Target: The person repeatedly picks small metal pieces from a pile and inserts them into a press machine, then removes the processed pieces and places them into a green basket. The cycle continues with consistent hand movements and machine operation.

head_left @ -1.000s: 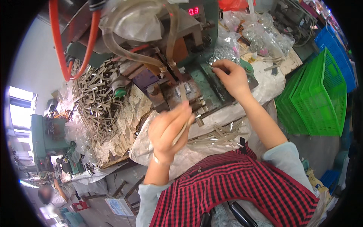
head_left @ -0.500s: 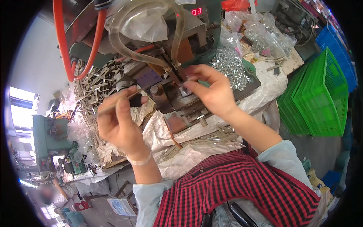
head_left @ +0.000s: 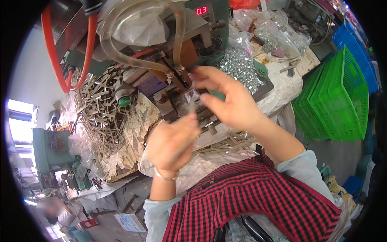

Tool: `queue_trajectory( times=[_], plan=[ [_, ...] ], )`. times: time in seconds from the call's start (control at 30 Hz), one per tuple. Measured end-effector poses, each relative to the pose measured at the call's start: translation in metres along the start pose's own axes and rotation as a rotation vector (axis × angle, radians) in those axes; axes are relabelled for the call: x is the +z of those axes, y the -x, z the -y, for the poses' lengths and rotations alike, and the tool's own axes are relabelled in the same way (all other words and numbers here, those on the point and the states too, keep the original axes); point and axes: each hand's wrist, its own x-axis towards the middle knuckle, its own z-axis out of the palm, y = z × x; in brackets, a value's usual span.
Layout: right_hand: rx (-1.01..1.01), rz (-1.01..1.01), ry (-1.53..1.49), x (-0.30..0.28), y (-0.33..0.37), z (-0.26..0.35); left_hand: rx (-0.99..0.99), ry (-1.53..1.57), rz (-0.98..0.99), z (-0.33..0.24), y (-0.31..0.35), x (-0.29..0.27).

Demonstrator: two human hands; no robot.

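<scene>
My left hand [head_left: 171, 141], smeared by motion, is closed round a thin metal strip [head_left: 192, 105]. The strip's tip points at a small shiny silver piece [head_left: 191, 96] on the fixture of a bench machine [head_left: 171, 105]. On the other side of that piece is my right hand [head_left: 231, 99], its thumb and fingers apart and nothing visible between them. Its fingertips are close to the dark metal clamp arms [head_left: 182, 80], where clear hoses [head_left: 133, 61] attach; whether they touch is partly hidden.
Loose metal strips [head_left: 96, 109] are heaped at left, beside a green button [head_left: 124, 101]. Small shiny pieces [head_left: 242, 68] lie piled behind my right hand, near plastic bags [head_left: 274, 38]. Green crates [head_left: 334, 101] stand at right. An orange hose [head_left: 50, 52] hangs upper left. Another person [head_left: 66, 215] is far left.
My left hand has swung right and down, bringing the strip to the fixture. My right thumb and fingers have parted beside the silver piece. The whole view has shifted slightly.
</scene>
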Motion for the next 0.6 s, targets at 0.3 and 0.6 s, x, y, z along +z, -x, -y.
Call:
queue_trajectory(
  times=[0.3,0.6],
  plan=[
    [-0.271,-0.835,0.468,-0.104,-0.006,-0.082,0.137,-0.189,0.025,0.001,0.007,0.036],
    [-0.444,0.098,0.982,-0.049,-0.051,-0.12,0.064,-0.187,0.09,-0.007,0.012,0.034]
  ],
)
